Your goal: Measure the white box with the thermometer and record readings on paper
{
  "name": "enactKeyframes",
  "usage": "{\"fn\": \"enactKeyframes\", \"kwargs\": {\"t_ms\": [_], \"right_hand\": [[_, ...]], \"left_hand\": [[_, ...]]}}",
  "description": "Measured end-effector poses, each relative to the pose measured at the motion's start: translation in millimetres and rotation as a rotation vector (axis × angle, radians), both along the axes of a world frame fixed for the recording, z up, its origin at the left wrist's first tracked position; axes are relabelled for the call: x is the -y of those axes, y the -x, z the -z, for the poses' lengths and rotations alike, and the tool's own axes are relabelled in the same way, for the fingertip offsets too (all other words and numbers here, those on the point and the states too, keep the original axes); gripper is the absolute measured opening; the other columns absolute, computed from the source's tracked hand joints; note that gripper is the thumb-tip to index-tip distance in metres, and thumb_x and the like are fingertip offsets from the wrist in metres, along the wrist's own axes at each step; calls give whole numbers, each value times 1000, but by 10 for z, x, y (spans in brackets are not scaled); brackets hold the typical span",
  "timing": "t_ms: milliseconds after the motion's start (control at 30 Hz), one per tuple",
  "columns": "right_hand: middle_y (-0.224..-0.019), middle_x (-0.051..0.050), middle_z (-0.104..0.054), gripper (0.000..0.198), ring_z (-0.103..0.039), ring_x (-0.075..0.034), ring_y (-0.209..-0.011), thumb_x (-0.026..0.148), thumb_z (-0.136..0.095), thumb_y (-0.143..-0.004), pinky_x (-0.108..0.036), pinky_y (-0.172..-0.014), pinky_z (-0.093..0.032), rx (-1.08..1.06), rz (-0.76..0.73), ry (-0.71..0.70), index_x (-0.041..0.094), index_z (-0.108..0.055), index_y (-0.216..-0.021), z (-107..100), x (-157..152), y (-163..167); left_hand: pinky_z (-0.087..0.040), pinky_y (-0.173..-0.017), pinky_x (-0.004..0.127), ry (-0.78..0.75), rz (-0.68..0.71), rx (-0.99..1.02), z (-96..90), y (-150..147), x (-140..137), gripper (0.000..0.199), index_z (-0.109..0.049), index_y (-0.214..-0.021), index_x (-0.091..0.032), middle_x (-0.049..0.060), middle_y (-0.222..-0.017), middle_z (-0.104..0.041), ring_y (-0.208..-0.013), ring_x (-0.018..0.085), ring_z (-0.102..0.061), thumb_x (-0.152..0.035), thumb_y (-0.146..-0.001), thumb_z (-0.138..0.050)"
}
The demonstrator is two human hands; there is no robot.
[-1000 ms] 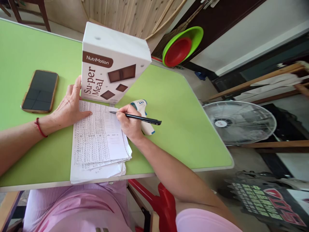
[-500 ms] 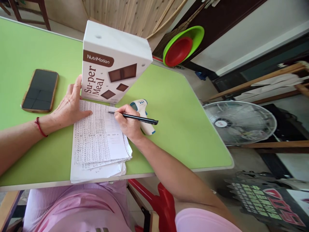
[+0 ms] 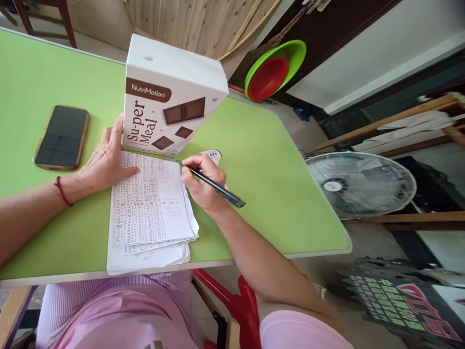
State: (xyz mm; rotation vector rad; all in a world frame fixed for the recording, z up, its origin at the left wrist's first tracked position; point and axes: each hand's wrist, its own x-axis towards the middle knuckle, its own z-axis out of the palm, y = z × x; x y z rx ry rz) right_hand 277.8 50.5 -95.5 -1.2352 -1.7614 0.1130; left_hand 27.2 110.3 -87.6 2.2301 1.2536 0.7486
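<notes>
My right hand (image 3: 205, 182) grips a black pen (image 3: 223, 190), its tip just off the right edge of the top sheet. Spread out, my left hand (image 3: 103, 162) rests with the thumb on the upper left of a stack of handwritten sheets (image 3: 141, 203), its fingers reaching along the left edge of a white box (image 3: 145, 114). That box stands upright behind the paper, printed "NutriMotion Su-per Meal". Partly hidden behind my right hand lies a white infrared thermometer (image 3: 215, 156).
A phone (image 3: 62, 135) lies left of my left hand on the green table (image 3: 276, 194). Beyond the table's right end are a fan (image 3: 363, 184) and green and red basins (image 3: 269, 77). Under the front edge is a red stool (image 3: 247, 305).
My right hand has moved right with the pen, taking the tip off the writing area and covering more of the thermometer. My left hand has stayed put.
</notes>
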Motion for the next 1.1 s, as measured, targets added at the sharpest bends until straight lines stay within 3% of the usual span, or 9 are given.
{"fn": "enactKeyframes", "kwargs": {"t_ms": [133,367,467,667,967,1100], "right_hand": [[-74,-2,-62,18,-55,-19,-75,11,-52,-83,-35,-71,-46,337,17,-139,24,-64,-80,-70,18,-94],[-74,-5,-62,21,-51,-21,-75,7,-56,-78,-36,-68,-40,646,24,-17,22,-72,-77,0,59,-124],[-74,-5,-62,21,-52,-21,-75,10,-57,-78,-37,-68,-39,623,12,33,22,-73,-79,-13,60,-147],[-77,-4,-63,23,-53,-21,-76,11,-57,-77,-38,-71,-40,561,-9,66,23,-75,-86,-43,16,-177],[-66,-1,-58,15,-52,-18,-69,16,-57,-81,-37,-71,-41,378,-10,4,24,-68,-73,-79,-20,-124],[-66,0,-59,14,-54,-18,-68,20,-59,-81,-38,-72,-42,320,-5,-20,25,-66,-71,-111,-32,-130]], "left_hand": [[-51,-97,56,-19,5,-18,-43,-7,17,97,-14,-153,-23,17,-135,-41,-105,32,-60,-24,-72,-67],[-55,-90,52,-71,-2,27,-32,24,-16,91,-12,-152,-25,15,-130,-42,-100,28,-55,-16,-74,-57],[-56,-85,49,-76,-50,18,-13,39,-35,93,-12,-153,-22,16,-130,-40,-102,29,-53,-16,-72,-57],[-55,-86,49,-80,-87,49,-3,64,-56,90,-16,-150,-27,14,-130,-42,-105,29,-53,-20,-70,-58],[-50,-89,49,5,-122,82,-123,14,5,88,-7,-147,-24,9,-132,-35,-110,26,-43,-24,-78,-62],[-44,-94,50,-59,-132,145,-89,27,-7,87,-8,-146,-26,6,-133,-31,-112,26,-40,-33,-81,-67]]}}
